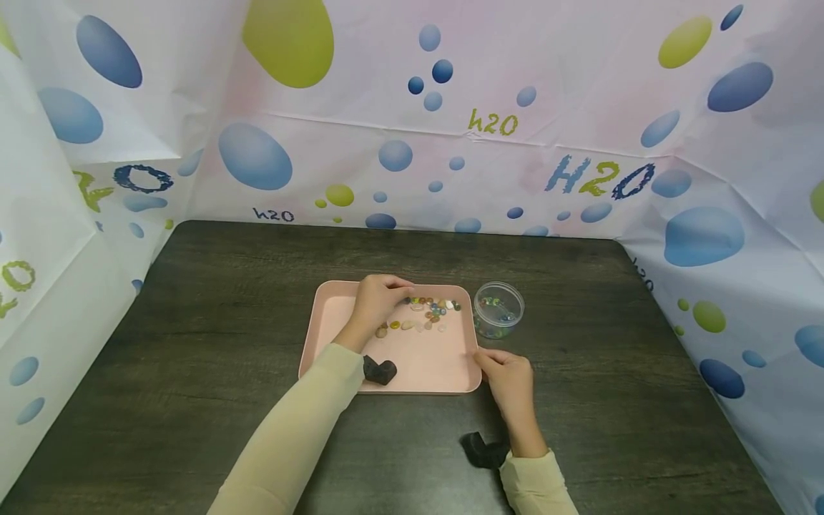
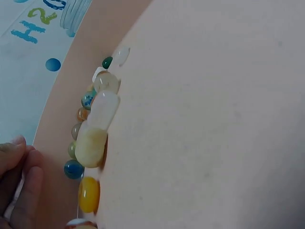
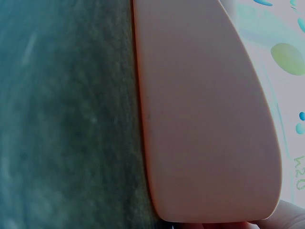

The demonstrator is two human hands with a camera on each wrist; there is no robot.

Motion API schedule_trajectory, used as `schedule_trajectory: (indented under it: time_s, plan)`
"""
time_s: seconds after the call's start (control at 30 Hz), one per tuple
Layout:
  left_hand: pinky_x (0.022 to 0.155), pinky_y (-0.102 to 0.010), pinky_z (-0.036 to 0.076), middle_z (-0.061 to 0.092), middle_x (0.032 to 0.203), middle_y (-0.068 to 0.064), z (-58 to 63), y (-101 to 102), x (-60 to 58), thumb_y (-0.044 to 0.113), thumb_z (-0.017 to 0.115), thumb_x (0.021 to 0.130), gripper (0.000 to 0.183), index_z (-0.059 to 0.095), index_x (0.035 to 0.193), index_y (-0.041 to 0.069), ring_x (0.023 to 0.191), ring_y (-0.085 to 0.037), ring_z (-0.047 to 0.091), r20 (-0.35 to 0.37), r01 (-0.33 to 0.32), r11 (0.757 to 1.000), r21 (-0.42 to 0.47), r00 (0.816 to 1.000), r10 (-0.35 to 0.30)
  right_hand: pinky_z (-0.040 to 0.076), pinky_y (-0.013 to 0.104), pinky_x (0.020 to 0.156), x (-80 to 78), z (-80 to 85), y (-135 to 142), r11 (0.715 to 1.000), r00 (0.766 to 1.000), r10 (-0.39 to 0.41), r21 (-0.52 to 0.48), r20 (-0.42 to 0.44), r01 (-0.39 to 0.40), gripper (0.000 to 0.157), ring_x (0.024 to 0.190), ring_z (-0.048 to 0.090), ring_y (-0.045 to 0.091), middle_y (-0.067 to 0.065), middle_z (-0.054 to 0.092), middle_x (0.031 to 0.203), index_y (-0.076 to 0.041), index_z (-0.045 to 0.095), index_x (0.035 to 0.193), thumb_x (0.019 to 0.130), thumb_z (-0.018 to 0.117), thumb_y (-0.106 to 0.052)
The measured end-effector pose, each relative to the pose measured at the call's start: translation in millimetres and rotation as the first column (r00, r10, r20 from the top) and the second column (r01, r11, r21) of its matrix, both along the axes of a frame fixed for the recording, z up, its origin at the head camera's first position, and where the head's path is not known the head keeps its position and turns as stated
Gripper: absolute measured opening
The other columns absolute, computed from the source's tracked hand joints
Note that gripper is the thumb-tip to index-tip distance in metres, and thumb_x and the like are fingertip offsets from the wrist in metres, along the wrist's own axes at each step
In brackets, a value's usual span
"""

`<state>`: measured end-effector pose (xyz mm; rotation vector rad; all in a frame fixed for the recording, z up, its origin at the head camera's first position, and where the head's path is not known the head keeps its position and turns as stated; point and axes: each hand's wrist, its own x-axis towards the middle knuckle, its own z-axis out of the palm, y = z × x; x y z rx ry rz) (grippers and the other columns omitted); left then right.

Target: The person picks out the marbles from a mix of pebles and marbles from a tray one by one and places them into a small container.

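Note:
A pink rectangular tray (image 1: 425, 361) lies on the dark table with marbles (image 1: 443, 307) and smooth pebbles (image 1: 407, 325) gathered toward its far side. My left hand (image 1: 376, 304) reaches across it, thumb and fingertips drawn together beside the marbles. In the left wrist view, the fingers (image 2: 32, 183) are close to the tray's rim; I cannot tell whether something small is between them. A yellow stone (image 2: 89, 194) and a blue marble (image 2: 74, 169) show nearby. My right hand (image 1: 511, 379) grips the tray's near right edge, its thumb (image 3: 283, 215) at the corner in the right wrist view.
Just right of the tray stands a round clear tub (image 1: 498, 310) with marbles inside. Black wrist straps (image 1: 380, 370) are on both arms. A white cloth printed with blue and green spots (image 1: 395, 155) hangs behind and on both sides of the dark wooden table (image 1: 212, 343).

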<state>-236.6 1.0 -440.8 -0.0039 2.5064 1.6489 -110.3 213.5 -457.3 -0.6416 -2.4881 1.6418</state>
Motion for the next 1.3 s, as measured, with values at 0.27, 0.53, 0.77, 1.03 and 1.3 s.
schedule_trajectory:
  time_s: [0.27,0.53,0.77,1.03,1.3]
  plan:
    - [0.063,-0.021,0.047,0.077,0.102,-0.006,-3.9,-4,0.4,0.026,0.075,0.090,0.013,0.081,0.094,0.016,0.078,-0.012,0.063,0.002,0.003,1.000,0.003,1.000,-0.003,0.050,0.015,0.056,-0.3,-0.2,-1,1.000,1.000,-0.012,-0.002,0.003,0.012,0.022,0.065,0.065,0.002,0.023,0.076,0.093,0.007,0.077,0.097,0.087,0.074,-0.013]
    - [0.055,-0.023,0.042,0.077,0.104,-0.008,-6.1,-6,2.1,0.026,0.074,0.091,0.014,0.081,0.096,0.015,0.057,-0.012,0.052,-0.019,0.005,0.999,-0.051,1.000,-0.006,0.052,0.014,0.057,-0.5,0.1,-2,1.000,1.000,-0.016,-0.024,0.004,0.016,0.022,0.068,0.069,0.006,0.024,0.075,0.094,0.009,0.076,0.098,0.087,0.073,-0.011]
    - [0.084,-0.036,0.054,0.077,0.106,-0.007,-8.7,-7,2.2,0.026,0.073,0.092,0.014,0.081,0.096,0.015,0.097,-0.024,0.069,-0.017,0.009,0.992,-0.128,1.000,-0.012,0.051,0.014,0.056,-0.7,-0.5,-1,1.000,1.000,-0.013,-0.006,0.009,0.013,0.022,0.066,0.067,0.004,0.023,0.076,0.093,0.008,0.077,0.098,0.087,0.073,-0.011]
    - [0.084,-0.036,0.054,0.076,0.110,-0.008,-12.3,-8,0.8,0.023,0.075,0.090,0.013,0.081,0.095,0.014,0.099,-0.025,0.069,-0.014,0.021,0.987,-0.158,1.000,-0.023,0.053,0.014,0.058,-1.0,-0.7,-2,1.000,1.000,-0.017,-0.021,0.006,0.017,0.023,0.072,0.072,0.012,0.024,0.075,0.096,0.008,0.076,0.099,0.087,0.073,-0.011]
    - [0.068,-0.025,0.052,0.074,0.118,-0.008,-18.1,-8,-0.4,0.017,0.077,0.088,0.014,0.080,0.101,0.013,0.089,-0.022,0.068,0.005,0.078,0.990,-0.120,0.997,-0.078,0.052,0.014,0.058,-1.3,-0.2,-1,1.000,1.000,-0.018,-0.013,0.014,0.019,0.023,0.067,0.067,0.003,0.023,0.075,0.095,0.008,0.077,0.099,0.087,0.074,-0.012]
